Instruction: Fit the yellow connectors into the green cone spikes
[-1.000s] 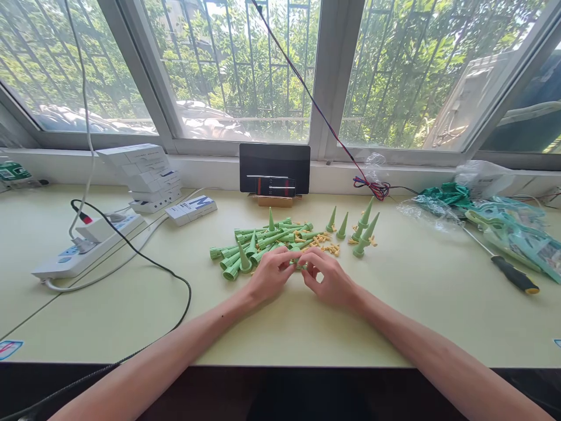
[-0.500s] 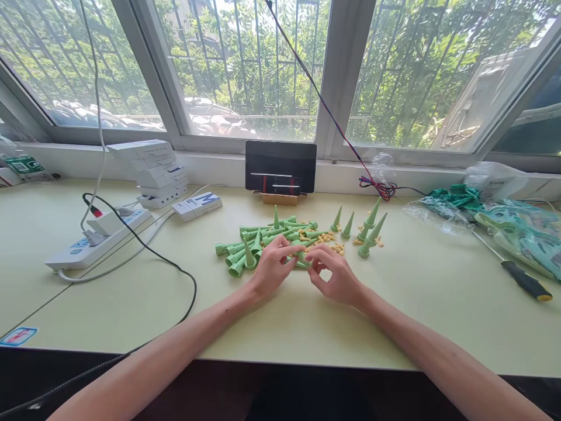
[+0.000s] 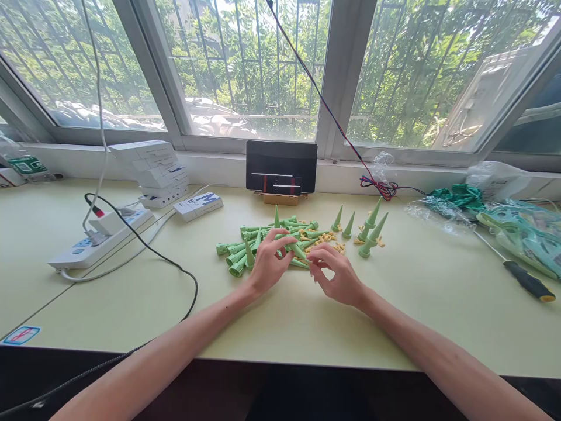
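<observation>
Green and tapered, one smooth cone (image 3: 298,252) is slanting between hands, the left hand (image 3: 270,264) loosely curling around it, the right hand (image 3: 337,278) pinching its near end

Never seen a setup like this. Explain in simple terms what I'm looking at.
There's no machine here: these are a person's bare left hand and right hand. Every picture comes from one camera on that person's head, looking forward and down. On the table lie piled green cones and small yellow pieces; more upright cones stand to the right. The left hand holds a single cone; the right fingertips meet its other end, but whether they grip it is too small to tell.
</observation>
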Available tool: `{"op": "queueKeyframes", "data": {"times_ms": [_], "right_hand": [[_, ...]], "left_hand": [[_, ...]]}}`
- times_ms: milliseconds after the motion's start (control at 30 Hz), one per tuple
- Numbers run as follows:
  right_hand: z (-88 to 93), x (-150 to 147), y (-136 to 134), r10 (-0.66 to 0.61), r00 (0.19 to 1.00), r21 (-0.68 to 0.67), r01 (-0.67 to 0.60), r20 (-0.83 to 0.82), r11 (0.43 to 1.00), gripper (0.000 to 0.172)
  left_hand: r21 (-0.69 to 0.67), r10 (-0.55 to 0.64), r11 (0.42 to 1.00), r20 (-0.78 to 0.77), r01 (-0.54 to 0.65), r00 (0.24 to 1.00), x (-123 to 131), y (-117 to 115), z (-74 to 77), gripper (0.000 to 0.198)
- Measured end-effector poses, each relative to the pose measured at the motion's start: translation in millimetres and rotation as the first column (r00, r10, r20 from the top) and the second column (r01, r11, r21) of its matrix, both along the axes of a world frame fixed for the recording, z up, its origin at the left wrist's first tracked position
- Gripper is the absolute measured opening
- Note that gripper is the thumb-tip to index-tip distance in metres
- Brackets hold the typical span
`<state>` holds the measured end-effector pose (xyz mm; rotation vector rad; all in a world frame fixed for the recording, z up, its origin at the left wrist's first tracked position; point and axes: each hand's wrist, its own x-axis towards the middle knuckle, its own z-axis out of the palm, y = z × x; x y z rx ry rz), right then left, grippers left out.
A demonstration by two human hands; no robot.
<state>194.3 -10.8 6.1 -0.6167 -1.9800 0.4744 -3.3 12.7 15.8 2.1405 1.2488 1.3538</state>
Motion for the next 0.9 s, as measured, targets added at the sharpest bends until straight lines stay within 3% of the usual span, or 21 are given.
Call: {"op": "queueKeyframes", "data": {"times_ms": [333,567,800,900], "right_hand": [[1.0,-3,1,-0.084,0.99,-0.046,0.079,-0.114,0.996,0.014],[5.3,-4,5,-0.212,0.949,-0.112,0.19,-0.232,0.975,0.013],[7.9,-1,9,-0.291,0.926,-0.167,0.256,-0.242,0.952,0.009],[10.2,5,14,-0.4,0.897,-0.128,0.382,-0.186,0.915,0.012]], "left_hand": [[-0.008,-0.021,1.0,0.014,0.021,1.0,-4,4,-5.5,0.017],[-0.005,-0.034,0.999,-0.023,0.034,0.999,-4,2,-4.1,0.018],[0.011,-0.042,0.999,-0.033,0.042,0.999,-3,0,-2.4,0.019],[0.027,-0.03,0.999,-0.032,0.03,0.999,-4,0,-2.7,0.019]]}}
